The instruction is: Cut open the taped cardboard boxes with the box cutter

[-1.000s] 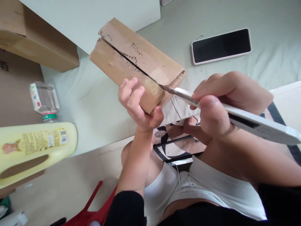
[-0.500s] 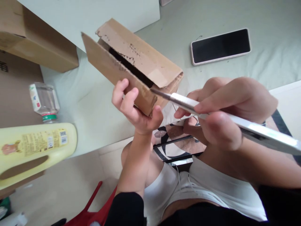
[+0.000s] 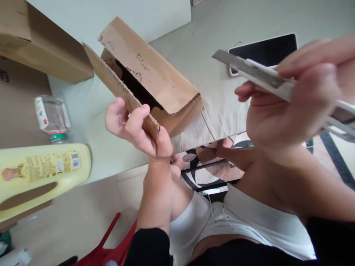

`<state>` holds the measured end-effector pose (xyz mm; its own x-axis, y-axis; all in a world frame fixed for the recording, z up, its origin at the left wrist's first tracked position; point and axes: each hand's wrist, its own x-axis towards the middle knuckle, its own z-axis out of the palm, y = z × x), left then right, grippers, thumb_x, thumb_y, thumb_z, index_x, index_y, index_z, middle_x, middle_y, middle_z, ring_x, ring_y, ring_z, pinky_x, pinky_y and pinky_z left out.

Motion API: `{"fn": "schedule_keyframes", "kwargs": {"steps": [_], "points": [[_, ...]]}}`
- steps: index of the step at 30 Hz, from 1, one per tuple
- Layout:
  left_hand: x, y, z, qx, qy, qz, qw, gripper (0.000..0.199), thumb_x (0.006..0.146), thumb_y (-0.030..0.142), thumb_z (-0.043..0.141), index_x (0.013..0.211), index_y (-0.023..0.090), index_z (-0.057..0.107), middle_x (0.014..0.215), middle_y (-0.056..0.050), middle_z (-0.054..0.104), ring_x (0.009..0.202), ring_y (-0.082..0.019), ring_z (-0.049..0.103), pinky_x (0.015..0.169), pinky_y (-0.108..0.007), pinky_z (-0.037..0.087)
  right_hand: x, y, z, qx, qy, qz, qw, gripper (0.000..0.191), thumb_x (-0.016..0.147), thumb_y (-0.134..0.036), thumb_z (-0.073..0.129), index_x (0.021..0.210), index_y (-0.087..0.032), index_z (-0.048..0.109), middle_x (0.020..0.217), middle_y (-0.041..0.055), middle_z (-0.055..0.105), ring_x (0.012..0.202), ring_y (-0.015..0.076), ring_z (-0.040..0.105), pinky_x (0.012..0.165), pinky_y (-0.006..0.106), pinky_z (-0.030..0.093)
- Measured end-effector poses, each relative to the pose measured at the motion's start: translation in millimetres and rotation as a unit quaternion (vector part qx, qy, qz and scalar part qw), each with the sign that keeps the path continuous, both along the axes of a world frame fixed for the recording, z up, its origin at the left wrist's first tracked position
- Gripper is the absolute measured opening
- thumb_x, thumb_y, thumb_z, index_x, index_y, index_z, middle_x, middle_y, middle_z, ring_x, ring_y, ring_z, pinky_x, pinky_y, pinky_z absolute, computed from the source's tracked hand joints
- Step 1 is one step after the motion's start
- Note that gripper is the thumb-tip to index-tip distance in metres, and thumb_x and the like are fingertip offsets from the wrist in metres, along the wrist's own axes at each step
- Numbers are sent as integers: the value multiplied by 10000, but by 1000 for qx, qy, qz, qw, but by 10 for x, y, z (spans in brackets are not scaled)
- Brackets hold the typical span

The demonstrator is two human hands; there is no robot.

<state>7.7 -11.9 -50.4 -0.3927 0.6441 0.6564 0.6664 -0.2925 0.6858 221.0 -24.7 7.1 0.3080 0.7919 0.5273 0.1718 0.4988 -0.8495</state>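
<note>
Left fingers (image 3: 135,120) clamp the box (image 3: 163,81), slanting lengthwise, right fingers (image 3: 317,87) the knife (image 3: 256,72), pointing left

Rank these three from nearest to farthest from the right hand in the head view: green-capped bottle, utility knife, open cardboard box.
1. Utility knife: held in the right hand.
2. Open cardboard box: left of it, flap in the left hand.
3. Green-capped bottle: far left.

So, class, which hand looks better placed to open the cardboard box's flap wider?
Probably the left hand: its grip is on the flap, while the right hand holds the knife away from the box.
</note>
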Motion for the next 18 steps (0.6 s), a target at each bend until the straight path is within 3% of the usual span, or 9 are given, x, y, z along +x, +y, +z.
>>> {"fn": "schedule_keyframes", "kwargs": {"steps": [1,3,5,7,10,13,18], "points": [[-8,11,-6,-14,-8,16,1000,395,678,380,631,1028,255,499,1491,-26,324,1457,-303,339,1243,-512,301,-2,52,-17,1,-9,-19,1000,178,961,-349,482,832,-226,481,860,25,513,686,135,634,556,300,513],[-12,33,-10,6,-15,0,1000,391,676,373,603,1026,260,473,1467,-35,325,1468,-303,315,1239,-512,288,10,139,-85,-41,-130,-17,991,181,948,-373,524,841,-228,531,940,58,566,832,181,656,698,350,578],[-13,61,-4,68,-10,-53,996,391,695,434,557,1028,259,447,1411,-54,337,1456,-304,320,1237,-520,261,35,189,-183,-78,-263,3,961,161,942,-370,528,902,-228,591,1063,109,597,1009,221,636,869,399,585],[-25,89,14,120,4,-82,989,394,722,477,502,1029,244,424,1341,-83,368,1414,-298,361,1229,-532,248,57,211,-284,-111,-344,50,931,164,934,-331,530,989,-216,632,1192,143,586,1127,232,609,942,398,569],[-65,116,59,155,23,-46,987,364,724,414,457,1028,220,406,1233,-110,429,1311,-258,452,1220,-522,279,71,236,-417,-183,-416,105,885,251,909,-293,536,1127,-208,628,1367,149,536,1139,265,631,866,411,592],[-116,126,99,137,10,3,991,338,729,314,421,1051,218,389,1273,-121,454,1313,-214,474,1219,-477,307,75,275,-531,-239,-474,115,840,421,826,-243,583,1241,-167,588,1515,185,431,1154,361,637,824,486,604],[-188,191,129,164,-71,36,983,319,817,236,350,1129,176,330,1264,-172,422,1285,-147,494,1188,-380,357,75,270,-665,-257,-519,129,805,568,754,-103,500,1320,-88,542,1578,236,344,1284,436,564,1002,601,529]]}}
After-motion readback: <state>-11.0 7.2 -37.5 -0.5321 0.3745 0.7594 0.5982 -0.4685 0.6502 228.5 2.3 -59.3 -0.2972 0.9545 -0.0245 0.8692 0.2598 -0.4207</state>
